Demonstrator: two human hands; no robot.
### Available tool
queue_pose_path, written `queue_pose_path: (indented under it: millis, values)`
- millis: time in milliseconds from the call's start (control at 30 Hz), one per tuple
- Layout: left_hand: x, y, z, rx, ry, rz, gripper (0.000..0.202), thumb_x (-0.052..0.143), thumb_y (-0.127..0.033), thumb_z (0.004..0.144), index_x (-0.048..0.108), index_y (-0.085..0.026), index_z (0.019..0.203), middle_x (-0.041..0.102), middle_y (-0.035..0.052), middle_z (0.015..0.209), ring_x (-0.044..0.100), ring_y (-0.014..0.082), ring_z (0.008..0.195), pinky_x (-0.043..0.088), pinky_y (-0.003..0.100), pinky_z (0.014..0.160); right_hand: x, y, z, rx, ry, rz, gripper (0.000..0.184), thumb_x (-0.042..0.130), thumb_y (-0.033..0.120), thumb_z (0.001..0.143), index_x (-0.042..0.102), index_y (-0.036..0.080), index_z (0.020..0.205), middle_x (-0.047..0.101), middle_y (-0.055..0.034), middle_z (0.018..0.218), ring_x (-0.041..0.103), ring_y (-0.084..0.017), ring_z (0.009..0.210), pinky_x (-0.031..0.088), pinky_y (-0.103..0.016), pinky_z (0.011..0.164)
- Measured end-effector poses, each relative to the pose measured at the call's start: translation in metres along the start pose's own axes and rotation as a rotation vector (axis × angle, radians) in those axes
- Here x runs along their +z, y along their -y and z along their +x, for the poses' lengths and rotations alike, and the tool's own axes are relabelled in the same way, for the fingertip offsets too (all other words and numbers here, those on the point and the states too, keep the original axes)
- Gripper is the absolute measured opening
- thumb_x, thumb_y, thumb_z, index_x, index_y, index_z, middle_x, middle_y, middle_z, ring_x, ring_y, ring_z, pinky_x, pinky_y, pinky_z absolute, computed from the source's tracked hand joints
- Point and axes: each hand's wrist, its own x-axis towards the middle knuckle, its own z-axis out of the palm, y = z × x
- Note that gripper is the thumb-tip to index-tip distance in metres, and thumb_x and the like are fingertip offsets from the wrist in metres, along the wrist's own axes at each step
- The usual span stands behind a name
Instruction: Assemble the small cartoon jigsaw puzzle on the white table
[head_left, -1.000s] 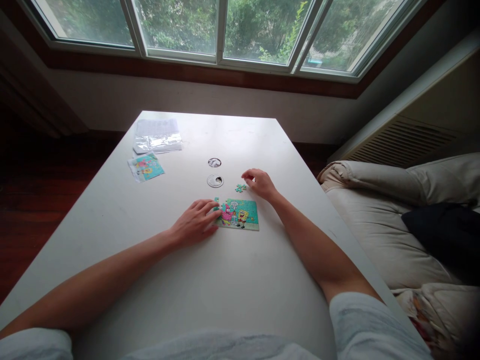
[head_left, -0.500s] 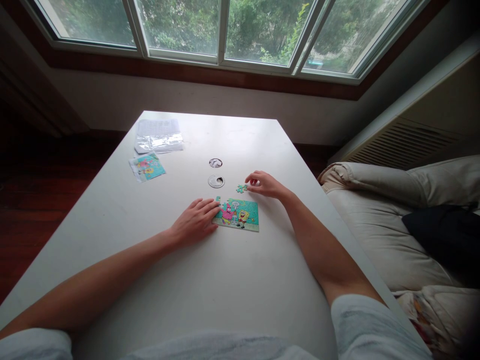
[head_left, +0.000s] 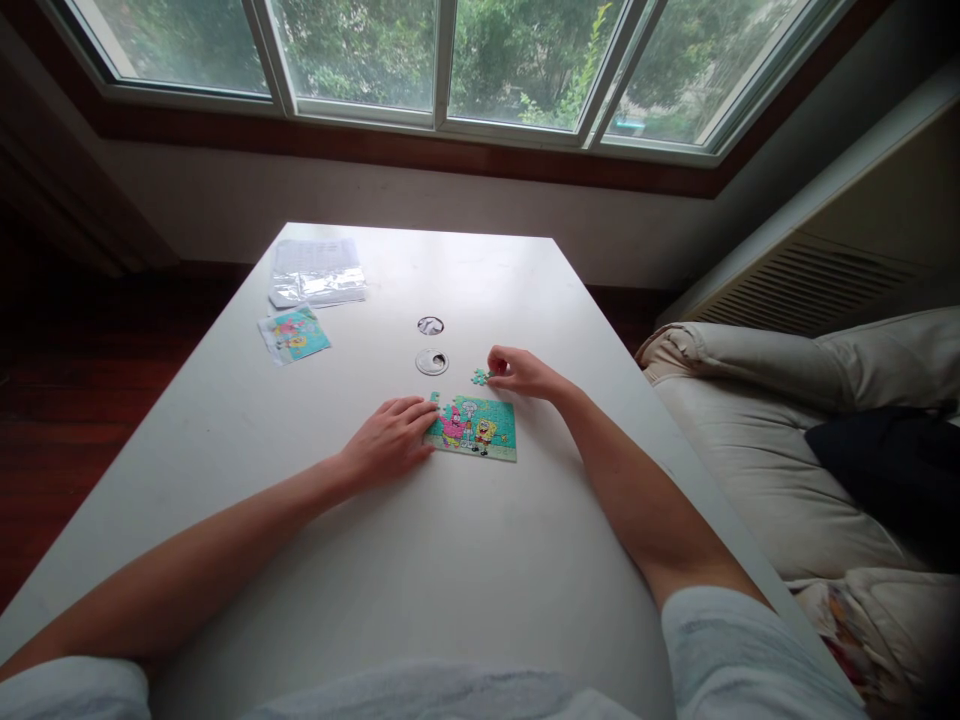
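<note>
A colourful cartoon jigsaw puzzle (head_left: 484, 432) lies on the white table, mostly assembled, with a gap along its upper left edge. Flat at its left side rests my left hand (head_left: 391, 434), fingers outstretched and fingertips over the puzzle's edge. Above the puzzle's upper right, my right hand (head_left: 525, 372) has thumb and fingertips pinched on a small green puzzle piece, mostly hidden by the fingers. Beside those fingertips, loose teal puzzle pieces (head_left: 478, 377) lie close together on the tabletop.
Two round holes or discs (head_left: 432, 362) sit in the table behind the puzzle. A picture card (head_left: 296, 334) and a clear plastic sleeve with papers (head_left: 318, 272) lie at the far left. A pale sofa (head_left: 735, 440) stands right of the table (head_left: 405, 590).
My right hand has shifted slightly left, and its thumb and fingers have closed on a puzzle piece. My left hand stays at the puzzle's left side.
</note>
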Motion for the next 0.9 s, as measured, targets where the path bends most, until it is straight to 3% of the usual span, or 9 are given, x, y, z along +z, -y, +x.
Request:
queue_pose_path:
  millis: [367,600,800,900]
  values:
    - [-0.002,0.004,0.000,-0.010,-0.017,-0.007,0.038,0.054,-0.034,0.098,0.059,-0.022,0.134,0.060,0.0070,0.141,0.049,0.0266,0.133,0.041,0.044,0.110,0.006,0.002,0.002,0.007,-0.022,0.153,0.018,0.064,0.031,0.075,0.061,0.020,0.088,0.060,0.0017,0.077,0.050,-0.013,0.070,0.039,-0.028,0.069]
    - [-0.005,0.005,0.000,-0.020,-0.044,-0.037,0.025,0.055,-0.029,0.097,0.064,-0.021,0.119,0.066,0.0063,0.133,0.054,0.0258,0.128,0.045,0.044,0.107,0.006,0.002,0.002,0.003,-0.045,0.161,0.014,0.065,0.030,0.076,0.059,0.019,0.082,0.059,0.0016,0.076,0.048,-0.012,0.067,0.038,-0.027,0.064]
    - [-0.003,0.007,0.000,-0.031,-0.047,-0.049,0.025,0.057,-0.028,0.095,0.065,-0.020,0.118,0.066,0.0064,0.133,0.054,0.0263,0.127,0.046,0.045,0.107,0.015,0.013,0.004,-0.051,-0.026,0.280,0.032,0.064,0.034,0.083,0.068,0.019,0.111,0.064,-0.0011,0.082,0.053,-0.013,0.071,0.045,-0.029,0.071]
    - [-0.004,0.008,0.000,-0.032,-0.051,-0.072,0.026,0.058,-0.029,0.095,0.066,-0.020,0.118,0.066,0.0066,0.132,0.055,0.0257,0.126,0.046,0.045,0.107,0.022,0.020,0.005,-0.074,-0.037,0.264,0.029,0.062,0.034,0.084,0.073,0.019,0.106,0.070,-0.0047,0.091,0.057,-0.014,0.076,0.046,-0.029,0.073]
